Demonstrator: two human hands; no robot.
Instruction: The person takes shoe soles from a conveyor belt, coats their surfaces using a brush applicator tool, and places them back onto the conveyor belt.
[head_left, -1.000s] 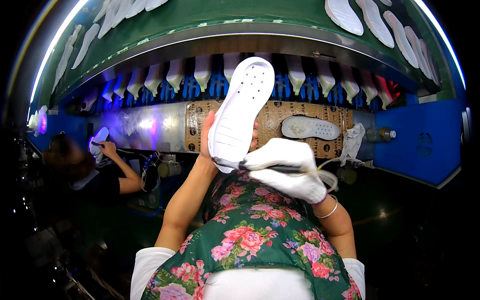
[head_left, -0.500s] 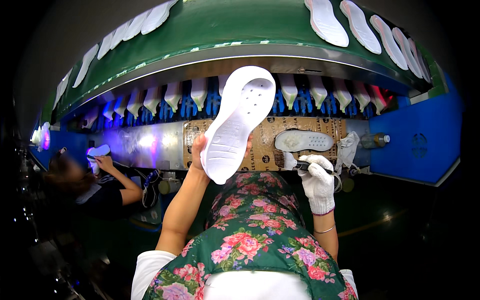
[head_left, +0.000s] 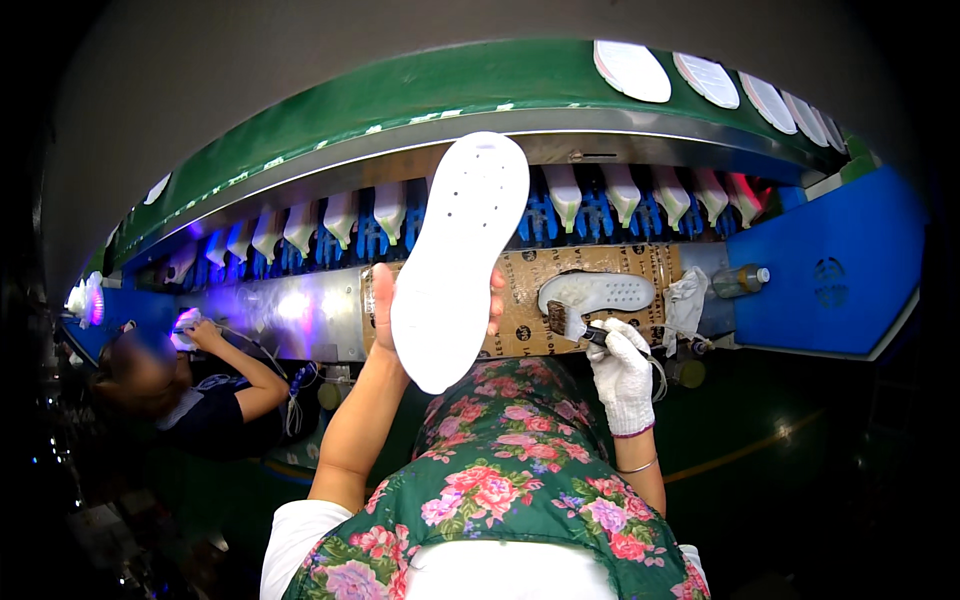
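My left hand [head_left: 384, 305] holds up a white shoe sole [head_left: 460, 265], thumb on its left edge and fingertips showing at its right edge. The sole stands nearly upright toward me, its broad face pierced with small holes near the far end. In a white knit glove, my right hand [head_left: 622, 375] grips a flat brush [head_left: 572, 325] by its dark handle. The dark bristles are at the left end of a grey sole-shaped piece [head_left: 628, 292] with small holes and whitish residue. A pale cord loops beside the glove.
Brown printed cardboard [head_left: 520, 300] covers part of the metal bench [head_left: 335, 320]. Behind it runs a row of white pieces on blue holders [head_left: 595, 215], below a green conveyor [head_left: 430, 85] carrying soles. A white rag [head_left: 687, 300] and a bottle [head_left: 740, 280] lie right. A co-worker [head_left: 240, 370] works left.
The sole has turned in my left hand, showing its face flatter to me. The brush has moved up onto the grey piece's left end. Soles on the conveyor appear shifted.
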